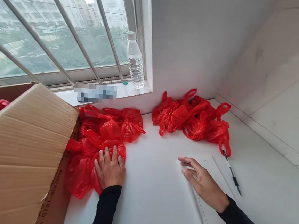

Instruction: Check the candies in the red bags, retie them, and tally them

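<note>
My left hand (111,170) lies spread on a red plastic bag (81,175), part of a heap of knotted red bags beside the cardboard box. What the bags contain cannot be made out. Over the left edge of a white notepad (216,201) hovers my right hand (203,181), fingers apart and holding nothing. The pad shows a column of small handwritten marks. To its right rests a black and clear pen (232,175), its upper end touching a loop of a red bag. A second heap of red bags (196,118) sits against the wall.
An open cardboard box (26,143) with a raised flap stands at the left, more red plastic inside. On the windowsill (135,92) are a water bottle (136,63), a small green piece (126,83) and a blurred-out object (97,93). Metal bars cross the window.
</note>
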The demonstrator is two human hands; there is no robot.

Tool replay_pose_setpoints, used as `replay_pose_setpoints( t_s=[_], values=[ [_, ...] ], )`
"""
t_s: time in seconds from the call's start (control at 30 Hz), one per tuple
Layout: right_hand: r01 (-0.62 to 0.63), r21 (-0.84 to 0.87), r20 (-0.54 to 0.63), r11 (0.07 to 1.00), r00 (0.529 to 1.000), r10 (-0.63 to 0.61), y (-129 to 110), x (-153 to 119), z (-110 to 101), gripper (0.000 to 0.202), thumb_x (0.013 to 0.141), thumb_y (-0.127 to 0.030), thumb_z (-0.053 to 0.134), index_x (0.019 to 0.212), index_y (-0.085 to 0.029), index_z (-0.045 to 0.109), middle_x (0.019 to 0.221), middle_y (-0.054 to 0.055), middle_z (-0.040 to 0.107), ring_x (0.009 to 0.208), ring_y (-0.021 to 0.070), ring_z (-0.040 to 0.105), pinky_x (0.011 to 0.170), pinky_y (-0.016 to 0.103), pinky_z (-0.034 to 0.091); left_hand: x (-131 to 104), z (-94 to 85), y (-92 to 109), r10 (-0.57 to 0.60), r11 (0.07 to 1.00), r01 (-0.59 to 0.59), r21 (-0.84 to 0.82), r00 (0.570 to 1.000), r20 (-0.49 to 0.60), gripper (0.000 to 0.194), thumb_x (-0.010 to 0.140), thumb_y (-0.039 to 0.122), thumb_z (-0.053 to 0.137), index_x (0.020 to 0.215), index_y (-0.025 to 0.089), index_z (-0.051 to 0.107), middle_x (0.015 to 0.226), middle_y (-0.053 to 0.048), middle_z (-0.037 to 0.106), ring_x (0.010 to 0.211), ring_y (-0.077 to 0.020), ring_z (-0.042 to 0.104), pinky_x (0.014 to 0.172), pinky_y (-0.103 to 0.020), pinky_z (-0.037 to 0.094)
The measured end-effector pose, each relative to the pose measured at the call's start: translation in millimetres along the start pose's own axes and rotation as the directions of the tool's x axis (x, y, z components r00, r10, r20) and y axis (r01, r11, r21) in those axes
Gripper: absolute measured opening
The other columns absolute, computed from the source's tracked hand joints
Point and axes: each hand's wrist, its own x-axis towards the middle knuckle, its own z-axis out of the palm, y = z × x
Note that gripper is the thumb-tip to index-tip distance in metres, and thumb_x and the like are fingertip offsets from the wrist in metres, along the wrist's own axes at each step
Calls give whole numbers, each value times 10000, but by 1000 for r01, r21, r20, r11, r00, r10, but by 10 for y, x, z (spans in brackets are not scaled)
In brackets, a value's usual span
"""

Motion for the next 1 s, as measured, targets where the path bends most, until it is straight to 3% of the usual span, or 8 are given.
replay_pose_setpoints(
  t_s=[0.2,0.33,0.47,0.57,0.63,0.7,0.77,1.0],
  values=[
    [4,-217,-446,976,889,-103,261,622,-432,435,975,-369,480,1376,-211,540,1456,148,485,1179,249,592,985,452,548,177,32,5,21,997,-26,-66,997,-74,572,1018,383,350,1450,64,544,1534,-253,469,1496,-398,327,1220,-608,180],
    [-36,-297,-506,954,854,-125,420,895,-523,483,881,-274,546,1351,-201,628,1503,162,386,1421,348,376,1136,570,399,116,-152,39,80,986,-93,-137,991,-104,586,999,442,407,1434,76,550,1511,-233,504,1442,-388,426,1198,-556,293],
    [-46,-276,-502,960,859,-103,421,966,-584,491,898,-301,508,1336,-123,644,1412,201,474,1346,353,479,1093,553,457,-125,-360,184,135,943,-190,-275,969,-207,480,973,388,508,1393,168,584,1496,-183,531,1416,-369,465,1209,-557,279],
    [-3,-236,-496,972,860,-118,320,841,-620,506,935,-358,481,1336,-88,630,1410,199,485,1209,297,592,1060,480,511,-386,-498,345,124,905,-178,-387,979,-159,398,970,372,529,1323,220,630,1392,-155,615,1317,-359,554,1126,-561,397],
    [34,-202,-482,979,866,-129,231,681,-619,508,953,-395,478,1336,-96,627,1426,182,479,1146,259,630,1045,433,533,-573,-577,464,74,877,-93,-472,995,-60,378,965,397,539,1300,253,639,1355,-127,641,1274,-343,583,878,-452,572],
    [62,-168,-459,984,878,-133,133,474,-592,503,968,-429,482,1337,-122,629,1454,161,465,1128,238,648,1035,405,544,-752,-647,593,18,829,33,-558,996,85,389,959,430,551,1311,284,628,1383,-102,624,1287,-325,575,547,-291,548],
    [85,-131,-418,988,899,-133,28,237,-546,482,982,-454,490,1340,-166,634,1479,134,455,1175,236,635,1053,400,533,-905,-716,732,-20,764,161,-624,974,226,396,952,458,560,1308,298,629,1409,-95,604,1301,-318,565,421,-228,458],
    [176,-91,-127,980,974,-186,-311,-632,-233,365,1025,-406,489,1345,-304,632,1458,50,504,1376,225,484,1141,398,459,-1243,-1052,1160,52,610,269,-745,925,376,315,991,425,534,1262,309,644,1350,-79,623,1162,-246,632,854,-368,571]
  ],
)
